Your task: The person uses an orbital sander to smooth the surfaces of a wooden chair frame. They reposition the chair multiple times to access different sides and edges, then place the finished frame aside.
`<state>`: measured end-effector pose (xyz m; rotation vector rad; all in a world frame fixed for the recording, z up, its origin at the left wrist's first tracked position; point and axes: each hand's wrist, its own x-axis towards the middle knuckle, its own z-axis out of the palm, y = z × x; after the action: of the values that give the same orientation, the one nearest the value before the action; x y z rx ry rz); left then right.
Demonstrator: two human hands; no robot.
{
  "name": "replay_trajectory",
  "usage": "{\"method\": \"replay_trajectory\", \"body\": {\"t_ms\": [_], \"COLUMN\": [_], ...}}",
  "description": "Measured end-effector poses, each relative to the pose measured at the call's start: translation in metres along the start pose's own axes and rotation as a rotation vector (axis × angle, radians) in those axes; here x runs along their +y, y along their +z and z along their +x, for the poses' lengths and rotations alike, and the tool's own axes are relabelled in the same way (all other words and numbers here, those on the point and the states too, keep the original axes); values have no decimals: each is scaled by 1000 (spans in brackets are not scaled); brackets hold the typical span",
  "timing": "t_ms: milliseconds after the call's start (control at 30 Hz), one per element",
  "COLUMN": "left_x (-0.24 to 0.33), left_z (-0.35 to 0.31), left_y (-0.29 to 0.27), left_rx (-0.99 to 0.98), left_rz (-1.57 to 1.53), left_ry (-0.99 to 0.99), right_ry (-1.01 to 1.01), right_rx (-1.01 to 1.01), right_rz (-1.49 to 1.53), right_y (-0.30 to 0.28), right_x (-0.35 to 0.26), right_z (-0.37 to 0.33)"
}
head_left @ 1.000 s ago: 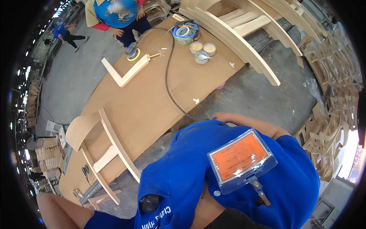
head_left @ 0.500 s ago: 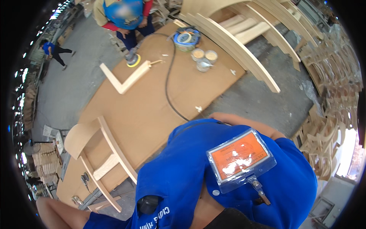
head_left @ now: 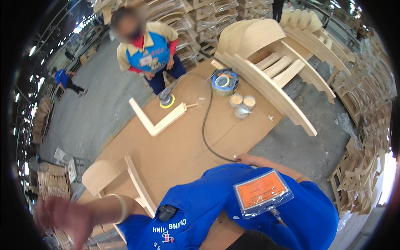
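Observation:
My left hand (head_left: 62, 216) is raised at the lower left, near the wooden chair frame (head_left: 105, 174). Motion smears its fingers, so its grip is unclear. Over at the table's right edge is my right hand (head_left: 246, 159), partly hidden by my blue shirt. A black hose (head_left: 205, 129) runs across the table and meets that hand; whether the fingers close on it does not show. An L-shaped wooden piece (head_left: 155, 129) lies mid-table. Beside it stands a sander with a yellow-rimmed pad (head_left: 166, 100).
Across the brown-covered table (head_left: 187, 156) stands a co-worker (head_left: 152, 56), arms lowered. A blue-rimmed tub (head_left: 225, 83) of tools and several small cups (head_left: 242, 110) stand on its far right part. Large curved wooden frames (head_left: 271, 89) lean there. Wrapped chair parts (head_left: 362, 166) are stacked at right.
My left arm has come up into view from the lower left, the hand moving fast. The view has tilted up, showing more of the co-worker. My right hand stays by the table's edge.

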<state>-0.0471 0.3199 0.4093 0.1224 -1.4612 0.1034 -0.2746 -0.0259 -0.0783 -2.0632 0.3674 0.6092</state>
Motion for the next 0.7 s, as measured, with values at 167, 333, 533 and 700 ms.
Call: {"method": "replay_trajectory", "body": {"t_ms": [167,333,533,700], "left_x": [-111,-155,-180,-190], "left_z": [-213,-374,-417,-430], "left_y": [-99,-25,45,47], "left_rx": [611,498,-109,-113], "left_rz": [610,732,648,948], "left_ry": [-1050,-1931,-2037,-2155], "right_ry": [-35,43,-142,89], "right_rx": [138,359,892,1439], "right_rz": [53,307,656,793], "right_y": [-57,-166,-316,-398], "right_x": [22,48,107,189], "right_z": [-7,-16,-33,-20]}}
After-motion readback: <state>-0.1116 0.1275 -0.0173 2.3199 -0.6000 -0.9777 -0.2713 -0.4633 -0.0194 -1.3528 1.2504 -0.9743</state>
